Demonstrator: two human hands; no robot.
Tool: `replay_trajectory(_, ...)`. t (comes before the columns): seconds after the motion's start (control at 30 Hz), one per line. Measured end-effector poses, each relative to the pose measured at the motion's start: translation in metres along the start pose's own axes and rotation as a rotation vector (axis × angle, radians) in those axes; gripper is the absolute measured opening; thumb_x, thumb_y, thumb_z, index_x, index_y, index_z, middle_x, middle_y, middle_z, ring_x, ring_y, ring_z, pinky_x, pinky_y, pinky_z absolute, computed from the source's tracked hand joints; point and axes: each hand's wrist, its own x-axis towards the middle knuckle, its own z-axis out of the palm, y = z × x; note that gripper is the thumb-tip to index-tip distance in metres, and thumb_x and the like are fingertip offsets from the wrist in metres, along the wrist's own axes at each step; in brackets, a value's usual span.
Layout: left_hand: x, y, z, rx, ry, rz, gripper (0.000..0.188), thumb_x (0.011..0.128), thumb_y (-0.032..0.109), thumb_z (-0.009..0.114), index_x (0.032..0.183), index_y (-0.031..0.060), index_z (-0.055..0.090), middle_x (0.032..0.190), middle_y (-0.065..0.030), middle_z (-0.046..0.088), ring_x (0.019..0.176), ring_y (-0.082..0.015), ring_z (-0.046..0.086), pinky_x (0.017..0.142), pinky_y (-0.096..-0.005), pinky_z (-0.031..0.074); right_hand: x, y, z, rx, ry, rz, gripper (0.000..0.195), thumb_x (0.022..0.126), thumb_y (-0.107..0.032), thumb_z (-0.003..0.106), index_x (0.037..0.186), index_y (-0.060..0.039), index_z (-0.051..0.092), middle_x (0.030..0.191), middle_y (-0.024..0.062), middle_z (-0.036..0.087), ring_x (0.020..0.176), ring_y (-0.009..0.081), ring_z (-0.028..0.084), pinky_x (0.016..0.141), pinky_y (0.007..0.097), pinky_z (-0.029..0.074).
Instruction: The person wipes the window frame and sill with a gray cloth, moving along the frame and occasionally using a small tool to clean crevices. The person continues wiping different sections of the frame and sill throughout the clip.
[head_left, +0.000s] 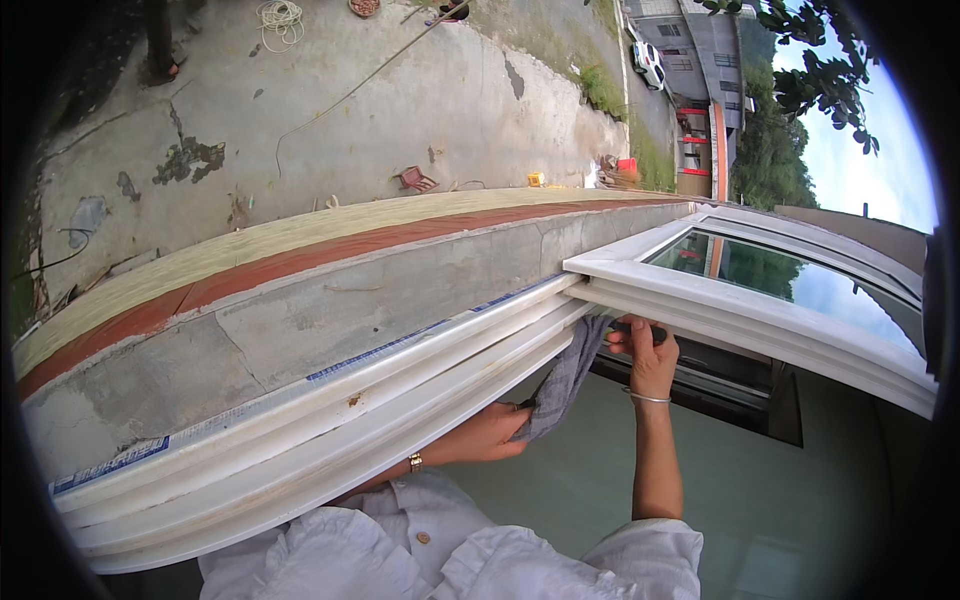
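Note:
My right hand (646, 351), with a thin bangle at the wrist, grips the dark handle (652, 332) of a tool whose far end lies hidden near the window frame's corner. A gray cloth (562, 386) hangs from that corner down to my left hand (495, 433), whose fingers are closed on its lower end. The cloth's upper end touches the inner edge of the white window track (420, 390), just below the sliding sash (742, 300). Whether the tool presses on the cloth cannot be told.
Outside the track runs a cracked cement sill (300, 322) with a red-brown tile edge (247, 274). Far below lie a concrete yard (360, 120), a small red-brown chair (416, 180) and a coiled hose (280, 22). A dark-framed object (720, 390) stands indoors, beyond my right wrist.

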Motion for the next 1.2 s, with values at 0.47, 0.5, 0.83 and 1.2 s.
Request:
replay_trajectory(0.47,0.099,0.011,0.041,-0.580,0.005,-0.130,0.039,0.085,0.023,0.060,0.111,-0.0022,0.046,0.084,-0.0169,0.061,0.074,-0.0262,0.062,0.069,-0.0377,0.049,0.115,0.118,-0.105,-1.327,0.026,-1.008,0.033,0.086,-0.026,0.061,0.115,-0.0085,0.062,0.113,0.0177,0.061,0.105,0.0381,0.057,0.089,0.0463,0.045)
replay_trajectory(0.5,0.099,0.010,0.041,-0.590,-0.010,-0.129,0.039,0.085,0.023,0.059,0.111,-0.0026,0.046,0.085,-0.0175,0.061,0.075,-0.0269,0.062,0.070,-0.0377,0.049,0.116,0.124,-0.108,-1.344,0.033,-1.052,0.035,0.086,-0.028,0.061,0.116,-0.0090,0.062,0.114,0.0172,0.061,0.106,0.0378,0.056,0.089,0.0464,0.045)
replay_trajectory(0.83,0.070,0.006,0.029,-0.577,-0.032,-0.199,0.036,0.084,0.018,0.056,0.111,-0.0023,0.044,0.082,-0.0171,0.060,0.071,-0.0265,0.060,0.067,-0.0385,0.049,0.095,0.069,-0.072,-1.257,-0.075,-0.994,0.036,0.085,-0.015,0.066,0.115,0.0023,0.057,0.100,0.0173,0.063,0.093,0.0284,0.060,0.086,0.0386,0.047)
replay_trajectory(1.2,0.026,0.026,0.001,-0.676,-0.045,-0.174,0.032,0.085,0.015,0.058,0.110,-0.0025,0.047,0.081,-0.0123,0.060,0.072,-0.0191,0.057,0.068,-0.0343,0.049,0.019,-0.003,-0.001,-0.580,-0.059,-0.364,0.020,0.088,-0.010,0.062,0.101,0.0055,0.062,0.088,0.0120,0.067,0.075,0.0182,0.065,0.070,0.0304,0.052)
